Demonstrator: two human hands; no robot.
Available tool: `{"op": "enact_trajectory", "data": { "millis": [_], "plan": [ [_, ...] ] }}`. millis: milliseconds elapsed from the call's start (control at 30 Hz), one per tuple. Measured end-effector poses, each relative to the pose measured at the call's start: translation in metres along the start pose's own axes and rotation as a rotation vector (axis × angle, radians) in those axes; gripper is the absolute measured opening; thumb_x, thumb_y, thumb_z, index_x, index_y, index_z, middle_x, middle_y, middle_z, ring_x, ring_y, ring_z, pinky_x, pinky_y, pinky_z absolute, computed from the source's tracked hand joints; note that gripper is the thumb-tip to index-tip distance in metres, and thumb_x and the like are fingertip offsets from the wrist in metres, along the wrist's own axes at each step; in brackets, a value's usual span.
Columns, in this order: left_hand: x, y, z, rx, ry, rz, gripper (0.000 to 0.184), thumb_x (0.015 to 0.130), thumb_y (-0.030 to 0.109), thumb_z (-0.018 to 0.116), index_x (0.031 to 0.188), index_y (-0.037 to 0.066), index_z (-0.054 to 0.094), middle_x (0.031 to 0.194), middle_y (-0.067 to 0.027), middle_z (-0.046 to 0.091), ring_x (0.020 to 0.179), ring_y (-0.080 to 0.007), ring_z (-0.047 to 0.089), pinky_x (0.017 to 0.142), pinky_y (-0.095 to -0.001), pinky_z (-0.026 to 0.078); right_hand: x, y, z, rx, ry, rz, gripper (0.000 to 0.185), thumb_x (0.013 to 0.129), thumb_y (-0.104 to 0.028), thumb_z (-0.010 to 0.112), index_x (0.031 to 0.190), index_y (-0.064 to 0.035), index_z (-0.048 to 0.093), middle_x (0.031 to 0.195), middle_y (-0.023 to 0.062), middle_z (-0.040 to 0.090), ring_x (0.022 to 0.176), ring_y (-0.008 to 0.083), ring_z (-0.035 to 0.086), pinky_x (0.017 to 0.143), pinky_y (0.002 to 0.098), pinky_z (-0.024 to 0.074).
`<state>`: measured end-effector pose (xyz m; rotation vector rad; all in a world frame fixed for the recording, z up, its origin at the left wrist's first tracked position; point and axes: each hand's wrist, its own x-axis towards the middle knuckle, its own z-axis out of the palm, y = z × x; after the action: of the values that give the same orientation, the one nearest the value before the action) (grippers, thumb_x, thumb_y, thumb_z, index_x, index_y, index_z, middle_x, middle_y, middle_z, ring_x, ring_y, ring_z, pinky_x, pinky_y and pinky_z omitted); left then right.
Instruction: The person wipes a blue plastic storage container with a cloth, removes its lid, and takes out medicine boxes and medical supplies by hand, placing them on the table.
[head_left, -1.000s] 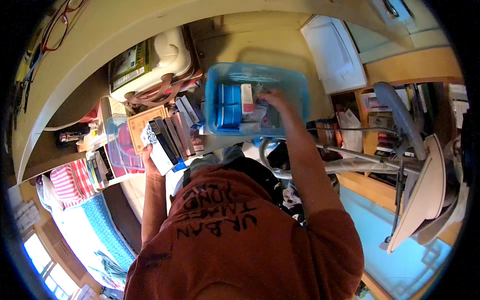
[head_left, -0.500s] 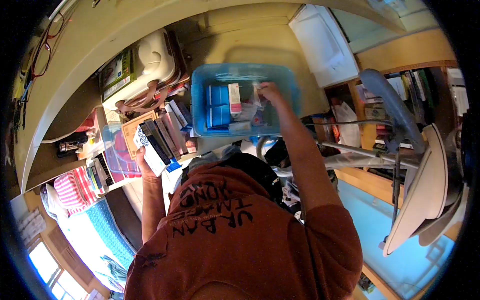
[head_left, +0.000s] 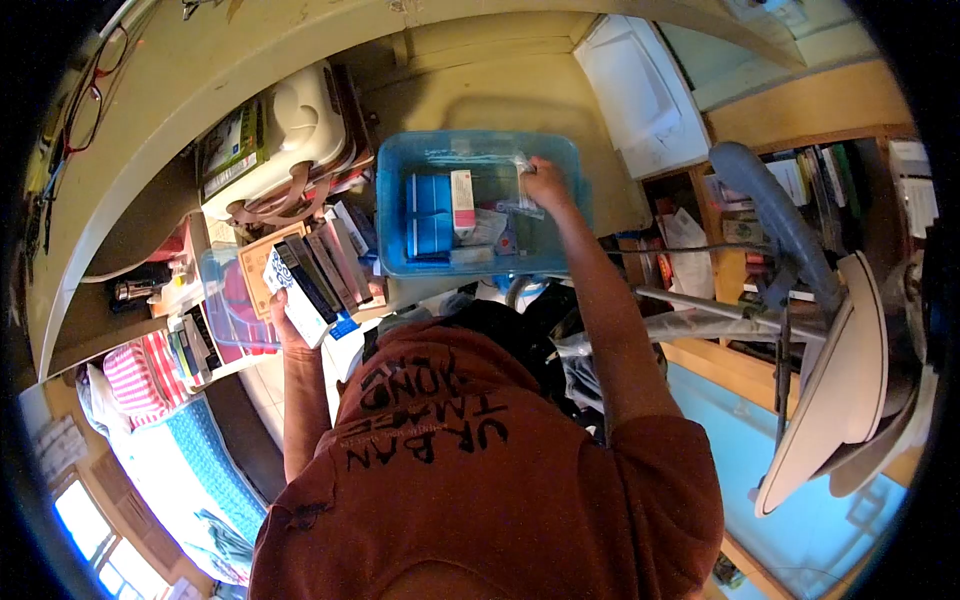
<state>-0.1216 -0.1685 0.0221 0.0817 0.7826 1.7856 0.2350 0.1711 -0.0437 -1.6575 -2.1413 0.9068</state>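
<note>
A translucent blue plastic bin (head_left: 390,235) stands in front of me. Inside are a blue box (head_left: 430,215), a white-and-pink carton (head_left: 463,203) and several small clear packets (head_left: 490,225). At the bin's right side, my right hand (head_left: 545,184) has its fingers closed on a small whitish, clear-looking packet (head_left: 522,165); its kind is unclear. To the left, my left hand (head_left: 290,325) grips a white box with a dark blue pattern (head_left: 293,308). Just beyond that hand is a translucent blue lid (head_left: 222,315); whether my fingers touch it cannot be made out.
Books (head_left: 335,265) stand in a row left of the bin. A cream case (head_left: 300,115) is behind them. On the right are a grey padded handle (head_left: 765,200), a beige rounded panel (head_left: 835,390) and a bookshelf (head_left: 730,215). A curved shelf edge (head_left: 240,75) arches overhead.
My right hand has risen slightly from the bin's contents, with a whitish packet now showing at its fingers. The left hand keeps its hold on the white box. The view has shifted slightly.
</note>
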Motion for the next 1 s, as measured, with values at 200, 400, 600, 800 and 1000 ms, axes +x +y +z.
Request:
{"op": "enact_trajectory", "data": {
  "millis": [200, 400, 600, 800, 1000],
  "plan": [
    [-0.001, 0.000, -0.010, -0.014, -0.005, -0.012, 0.069, 0.079, 0.037, 0.065, 0.136, 0.003, 0.045, 0.126, -0.0147, 0.059, 0.110, -0.0311, 0.060, 0.097, -0.0438, 0.049, -0.033, -0.029, -0.017, -0.015, -0.271, -0.052, 0.038, 0.071, -0.031, 0.073, 0.095, -0.0032, 0.066, 0.090, 0.0190, 0.068, 0.088, 0.0340, 0.065, 0.078, 0.0433, 0.0502],
    [-0.010, -0.003, 0.013, -0.079, 0.036, -0.006, 0.066, 0.077, 0.025, 0.069, 0.135, 0.006, 0.046, 0.123, -0.0132, 0.060, 0.110, -0.0301, 0.061, 0.096, -0.0423, 0.051, -0.026, -0.018, 0.036, -0.429, -0.497, -0.068, 0.035, 0.065, -0.027, 0.078, 0.088, -0.0025, 0.067, 0.082, 0.0164, 0.067, 0.071, 0.0281, 0.065, 0.066, 0.0385, 0.0515],
    [-0.012, 0.000, -0.003, 0.031, 0.118, 0.102, 0.069, 0.079, 0.035, 0.066, 0.136, 0.004, 0.045, 0.126, -0.0141, 0.059, 0.110, -0.0310, 0.060, 0.096, -0.0446, 0.050, 0.001, 0.012, 0.039, 0.312, -0.437, 0.134, 0.038, 0.067, -0.028, 0.077, 0.091, -0.0005, 0.067, 0.078, 0.0131, 0.068, 0.067, 0.0266, 0.065, 0.060, 0.0393, 0.0516],
    [-0.014, 0.005, 0.012, -0.044, 0.033, 0.094, 0.066, 0.077, 0.026, 0.068, 0.134, 0.002, 0.046, 0.124, -0.0148, 0.060, 0.108, -0.0309, 0.061, 0.096, -0.0426, 0.051, 0.018, 0.052, 0.063, 0.452, -0.380, 0.340, 0.025, 0.077, -0.020, 0.072, 0.091, -0.0008, 0.066, 0.077, 0.0163, 0.066, 0.066, 0.0263, 0.064, 0.059, 0.0385, 0.0501],
    [-0.009, 0.003, -0.006, -0.011, 0.047, 0.093, 0.070, 0.078, 0.034, 0.067, 0.136, 0.003, 0.044, 0.126, -0.0150, 0.059, 0.109, -0.0306, 0.061, 0.093, -0.0433, 0.052, -0.014, 0.017, 0.040, -0.262, -0.263, -0.121, 0.042, 0.067, -0.020, 0.074, 0.104, -0.0026, 0.065, 0.088, 0.0244, 0.067, 0.085, 0.0381, 0.066, 0.078, 0.0436, 0.0517]
  ]
}}
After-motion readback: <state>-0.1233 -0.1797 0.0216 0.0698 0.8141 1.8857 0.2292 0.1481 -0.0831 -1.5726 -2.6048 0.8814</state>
